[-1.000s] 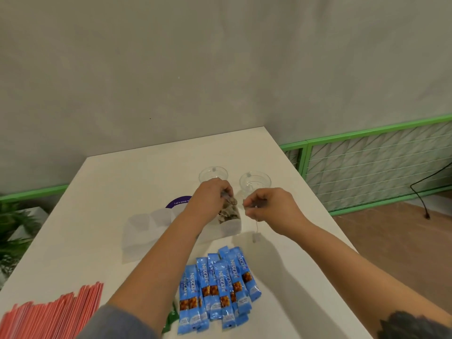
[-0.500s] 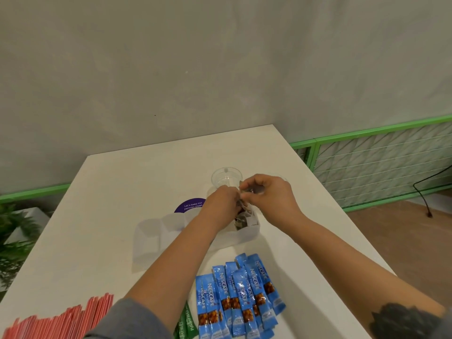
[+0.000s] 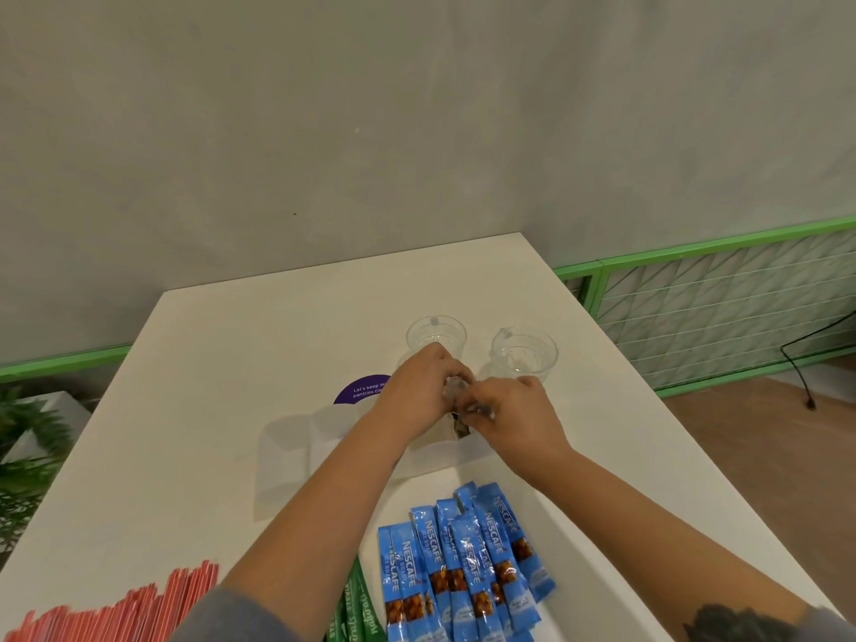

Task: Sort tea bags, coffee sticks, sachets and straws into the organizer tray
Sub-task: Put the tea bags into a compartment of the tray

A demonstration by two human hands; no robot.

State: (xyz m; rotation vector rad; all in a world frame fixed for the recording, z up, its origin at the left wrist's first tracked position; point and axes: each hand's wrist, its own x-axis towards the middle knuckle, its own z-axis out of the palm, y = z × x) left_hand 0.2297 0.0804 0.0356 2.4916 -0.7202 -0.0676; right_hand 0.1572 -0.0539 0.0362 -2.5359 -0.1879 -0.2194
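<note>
A white organizer tray sits mid-table with several compartments. Over its right end my left hand and my right hand meet, both pinching tea bags; more tea bags show in the compartment below them. Blue coffee sticks lie fanned on the table near me. Green sachets peek out to their left. Red straws lie at the bottom left.
Two clear plastic cups, the left cup and the right cup, stand behind the tray. A purple round sticker lies on the white table. A plant is off the left edge; green railing at right.
My right hand came in from the right to meet my left hand over the tray's right end; both now work on the tea bags. The view shifted slightly.
</note>
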